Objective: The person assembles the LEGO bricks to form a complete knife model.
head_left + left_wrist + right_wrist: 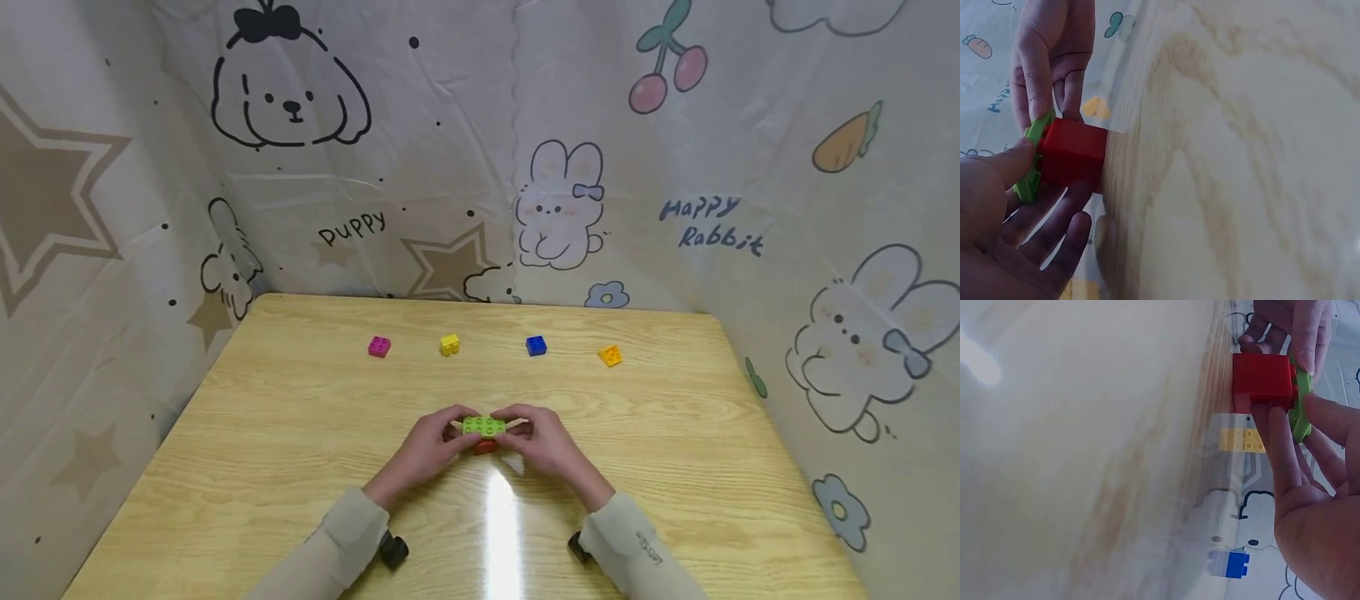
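Note:
A flat, lime-green building brick [483, 427] with studs on top lies across a taller red brick [485, 447] at the middle of the table. My left hand [426, 446] pinches the green brick's left end between thumb and fingers. At the opposite end, my right hand [551, 444] pinches it the same way. In the left wrist view, the red brick [1075, 153] stands on the wood, with the green brick [1030, 187] right at its studded top. Fingertips of the right hand overlap the red brick's [1262, 378] lower side in the right wrist view.
Toward the back of the wooden table [300, 400] sit a magenta brick [379, 347], a yellow brick [449, 345], a blue brick [536, 346] and an orange brick [611, 356], spaced apart in a row. A patterned curtain [450, 125] hangs behind and beside the table.

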Available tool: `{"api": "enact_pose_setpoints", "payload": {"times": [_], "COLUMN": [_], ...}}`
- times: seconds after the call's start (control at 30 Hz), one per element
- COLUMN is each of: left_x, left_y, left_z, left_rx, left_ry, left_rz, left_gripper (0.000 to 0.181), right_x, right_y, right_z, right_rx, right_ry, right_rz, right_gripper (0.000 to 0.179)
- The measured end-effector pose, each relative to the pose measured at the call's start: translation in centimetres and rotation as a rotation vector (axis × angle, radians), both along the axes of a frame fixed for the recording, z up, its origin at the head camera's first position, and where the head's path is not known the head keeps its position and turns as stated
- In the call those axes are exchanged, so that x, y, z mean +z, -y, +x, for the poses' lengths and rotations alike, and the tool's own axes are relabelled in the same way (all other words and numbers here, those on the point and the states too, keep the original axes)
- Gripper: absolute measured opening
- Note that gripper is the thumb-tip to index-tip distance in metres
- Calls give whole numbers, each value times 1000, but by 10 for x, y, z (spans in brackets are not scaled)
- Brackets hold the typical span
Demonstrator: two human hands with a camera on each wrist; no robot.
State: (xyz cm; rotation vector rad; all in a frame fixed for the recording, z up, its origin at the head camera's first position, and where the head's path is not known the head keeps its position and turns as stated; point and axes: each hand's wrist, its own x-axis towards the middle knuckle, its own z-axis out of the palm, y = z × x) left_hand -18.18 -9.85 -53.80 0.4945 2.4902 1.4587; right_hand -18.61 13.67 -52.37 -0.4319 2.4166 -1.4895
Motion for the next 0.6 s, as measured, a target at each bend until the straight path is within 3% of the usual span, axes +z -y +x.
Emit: {"api": "enact_pose_setpoints", "payload": {"times": [0.17, 0.37, 0.6], "left_x": [2, 8, 7], "left_y": [-1, 1, 2], "left_z": [1, 6, 10], "left_rx": [-3, 1, 3], "left_ry": [-10, -59, -80], "left_rz": [-2, -3, -14], "left_gripper": [27, 29, 30], "right_x": [1, 5, 5], "right_y": [1, 0, -1], "right_z": [0, -1, -2], "right_rx": [2, 45, 69], "right_ry": [27, -20, -48], "right_rz": [-26, -14, 24], "right_gripper": [31, 32, 32]}}
